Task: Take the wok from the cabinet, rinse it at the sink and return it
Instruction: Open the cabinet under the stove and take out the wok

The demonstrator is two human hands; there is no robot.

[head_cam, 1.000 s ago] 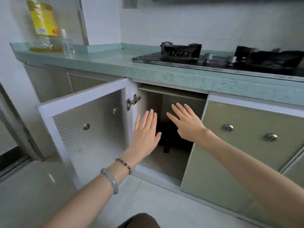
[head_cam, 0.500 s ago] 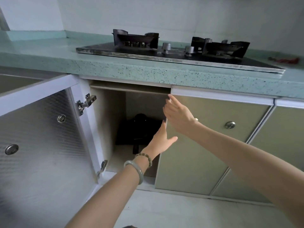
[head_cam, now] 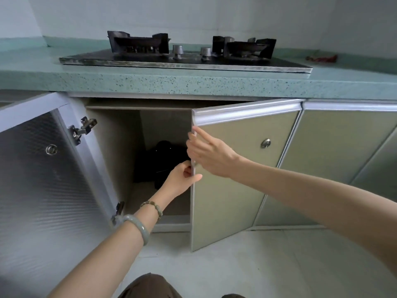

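Observation:
A dark wok (head_cam: 159,162) sits on the floor of the open cabinet (head_cam: 120,147) under the stove, mostly in shadow, its shape hard to make out. The right cabinet door (head_cam: 232,179) stands partly swung out. My left hand (head_cam: 181,178) grips that door's free edge low down, thumb on the front face. My right hand (head_cam: 209,157) holds the same edge higher up, fingers curled round it. Both hands are in front of the wok and hide part of it.
The left cabinet door (head_cam: 49,179) is swung wide open, close at my left. A gas stove (head_cam: 184,57) lies on the green countertop (head_cam: 193,82) above. More shut doors (head_cam: 335,147) run to the right. Pale tiled floor (head_cam: 257,265) lies below.
Both hands moved from open in front of the cabinet onto the right door's edge. That door has swung out from shut to partly open. My view shifted right.

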